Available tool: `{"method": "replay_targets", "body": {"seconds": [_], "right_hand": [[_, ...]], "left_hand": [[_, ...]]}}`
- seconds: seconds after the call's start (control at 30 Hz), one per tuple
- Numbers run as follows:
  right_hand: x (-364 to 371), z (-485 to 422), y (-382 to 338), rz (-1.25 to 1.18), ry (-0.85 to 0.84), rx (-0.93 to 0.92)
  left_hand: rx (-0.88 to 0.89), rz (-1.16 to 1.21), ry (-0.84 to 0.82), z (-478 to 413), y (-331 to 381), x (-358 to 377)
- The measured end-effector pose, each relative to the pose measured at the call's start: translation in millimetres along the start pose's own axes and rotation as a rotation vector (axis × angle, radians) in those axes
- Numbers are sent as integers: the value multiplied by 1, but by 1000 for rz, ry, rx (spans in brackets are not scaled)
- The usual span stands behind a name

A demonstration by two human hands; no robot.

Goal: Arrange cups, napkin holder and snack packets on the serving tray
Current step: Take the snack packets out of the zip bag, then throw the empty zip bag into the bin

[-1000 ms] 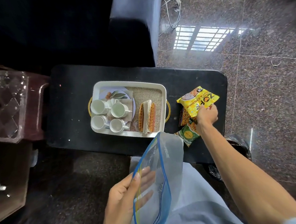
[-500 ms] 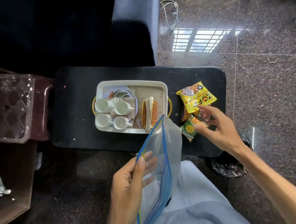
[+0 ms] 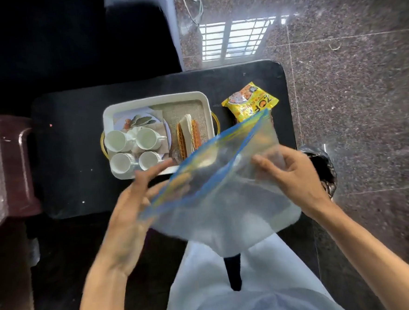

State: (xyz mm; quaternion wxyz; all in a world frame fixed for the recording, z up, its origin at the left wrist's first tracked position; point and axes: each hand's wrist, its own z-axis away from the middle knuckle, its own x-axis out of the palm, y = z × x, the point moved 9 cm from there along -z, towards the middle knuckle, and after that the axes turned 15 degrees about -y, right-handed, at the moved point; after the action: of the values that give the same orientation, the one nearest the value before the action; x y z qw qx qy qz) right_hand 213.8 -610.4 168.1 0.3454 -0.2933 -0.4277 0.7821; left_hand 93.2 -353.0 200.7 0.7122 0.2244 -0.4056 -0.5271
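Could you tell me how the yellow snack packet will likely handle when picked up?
The yellow snack packet looks puffed, so it is probably light. Its glossy, crinkled film may be slippery and should yield rather than stay stiff.

Lighting: daylight, uneven. A barred window reflection [image 3: 236, 38] throws strong glare on the polished granite floor [image 3: 354, 100]. The upper left is near black, with no detail recoverable. The black table [image 3: 72, 149] reads as a flat dark mass.

Sharpness: the white cups [image 3: 118, 140] are bright and only slightly soft. Heavy motion blur smears the left hand [image 3: 129, 208], hiding its grip, and the clear zip bag [image 3: 219, 178]. The right hand [image 3: 294, 172] is moderately blurred. The floor streaks at the right edge.

Distortion: wide-angle bowing curves the table edges and floor joints.
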Motion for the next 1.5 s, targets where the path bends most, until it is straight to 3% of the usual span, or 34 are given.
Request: {"method": "replay_targets", "body": {"seconds": [0.1, 0.27, 0.37, 0.5, 0.57, 0.7, 0.77, 0.83, 0.93, 1.0, 1.13, 1.2, 1.37, 1.5], "right_hand": [[-7, 20, 35, -297, 189, 109], [-4, 48, 98, -694, 367, 323], [-4, 59, 134, -1060, 455, 378], [-20, 72, 172, -1229, 565, 420], [-33, 78, 181, -1091, 547, 445], [-55, 82, 176, -312, 279, 402], [-62, 79, 176, -42, 126, 355], [-72, 76, 185, -66, -54, 342], [-90, 83, 193, -403, -310, 292], [-128, 90, 196, -295, -266, 222], [-178, 103, 184, 563, -230, 22], [-182, 106, 191, 588, -246, -10], [-183, 89, 219, 441, -255, -62], [-204, 77, 256, 329, -36, -61]], "left_hand": [[-6, -16, -99, 0, -25, 0], [-60, -422, -71, -27, -86, 33], [-114, -441, -204, -45, -124, 67], [-81, -396, -260, -74, -158, 113], [-54, -400, -246, -93, -169, 136], [-42, -433, -282, -130, -195, 189], [-33, -463, -276, -145, -202, 211], [1, -505, -243, -158, -205, 224], [23, -477, -168, -175, -211, 232], [-14, -442, -138, -188, -221, 243], [-166, -242, 4, -208, -247, 260], [-252, -165, -36, -217, -260, 273], [-361, -141, -426, -226, -284, 322], [-424, -313, -341, -235, -297, 319]]}}
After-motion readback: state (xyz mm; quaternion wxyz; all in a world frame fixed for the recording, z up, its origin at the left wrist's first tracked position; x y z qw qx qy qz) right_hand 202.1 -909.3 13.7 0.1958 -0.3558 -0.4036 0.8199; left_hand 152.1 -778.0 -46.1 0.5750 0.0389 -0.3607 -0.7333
